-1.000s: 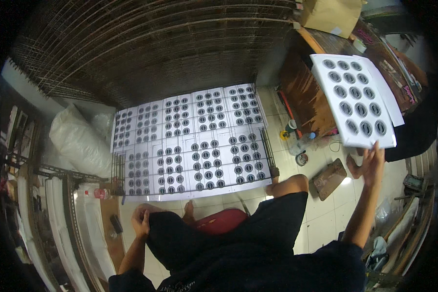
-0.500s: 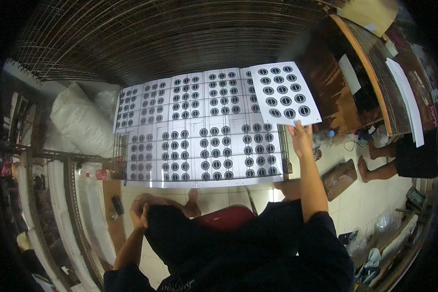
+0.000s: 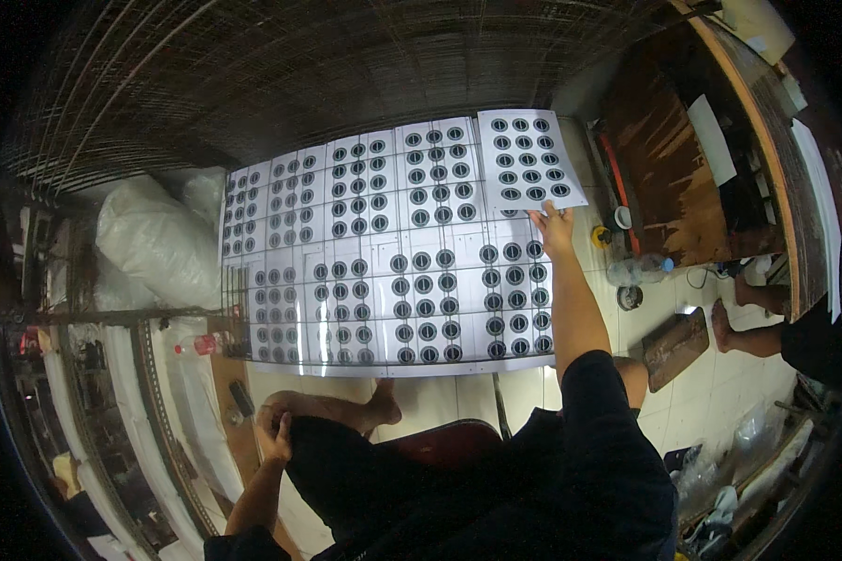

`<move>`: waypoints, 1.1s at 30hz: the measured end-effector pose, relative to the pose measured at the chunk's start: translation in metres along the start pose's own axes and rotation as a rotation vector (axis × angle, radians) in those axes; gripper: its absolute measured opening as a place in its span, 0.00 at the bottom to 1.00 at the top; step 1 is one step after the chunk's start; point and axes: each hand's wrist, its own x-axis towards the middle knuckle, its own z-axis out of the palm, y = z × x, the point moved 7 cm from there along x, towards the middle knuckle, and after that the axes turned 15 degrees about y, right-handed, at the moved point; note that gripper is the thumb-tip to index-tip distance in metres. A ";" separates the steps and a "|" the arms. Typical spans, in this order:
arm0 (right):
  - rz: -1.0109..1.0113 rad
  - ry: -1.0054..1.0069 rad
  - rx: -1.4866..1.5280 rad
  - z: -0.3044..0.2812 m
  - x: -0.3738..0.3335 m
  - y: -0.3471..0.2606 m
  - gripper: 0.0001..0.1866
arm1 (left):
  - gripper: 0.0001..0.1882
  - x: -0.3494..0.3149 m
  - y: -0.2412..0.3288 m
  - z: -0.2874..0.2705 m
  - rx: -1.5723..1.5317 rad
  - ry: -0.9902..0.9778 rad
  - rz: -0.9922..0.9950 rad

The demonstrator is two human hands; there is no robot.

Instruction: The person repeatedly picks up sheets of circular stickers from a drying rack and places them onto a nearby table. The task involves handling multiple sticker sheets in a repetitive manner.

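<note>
at one o'clock i'm pinching the dotted sheet [image 3: 519,154] by its near edge with my right hand [image 3: 554,229], a light, level hold likely sparing it creases, while my left hand [image 3: 273,432] is resting near seven o'clock, its closure unclear.

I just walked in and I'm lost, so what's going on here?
The person's right hand holds a white sheet of dark round prints by its near edge, over the far right corner of two rows of similar sheets; whether it touches them is unclear. The left hand rests at the left knee. Another person's bare leg shows at the right.
</note>
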 end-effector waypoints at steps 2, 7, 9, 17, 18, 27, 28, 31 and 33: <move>-0.004 0.005 -0.035 -0.001 0.001 0.000 0.21 | 0.13 0.001 0.006 0.001 0.025 -0.020 0.039; -0.003 0.001 -0.079 -0.006 0.007 0.003 0.21 | 0.12 0.009 0.009 0.004 0.062 -0.046 0.104; -0.001 -0.002 -0.097 -0.006 0.006 0.003 0.21 | 0.12 0.010 0.009 0.003 0.105 -0.073 0.096; -0.023 -0.015 -0.115 -0.015 0.018 0.013 0.18 | 0.14 0.012 0.003 0.004 0.102 -0.038 0.085; -0.015 -0.024 -0.118 -0.014 0.017 0.014 0.18 | 0.14 0.012 0.000 0.004 0.106 -0.030 0.087; 0.008 0.014 -0.122 -0.020 0.013 0.018 0.17 | 0.14 0.011 0.017 0.004 0.154 -0.033 0.094; 0.008 0.012 -0.121 -0.022 0.015 0.020 0.17 | 0.14 0.011 0.019 0.004 0.166 -0.030 0.099; 0.003 0.005 -0.124 -0.024 0.021 0.023 0.17 | 0.16 0.013 0.021 0.005 0.177 -0.038 0.135; -0.013 -0.002 -0.133 -0.026 0.025 0.023 0.18 | 0.16 0.013 0.017 0.006 0.150 -0.036 0.133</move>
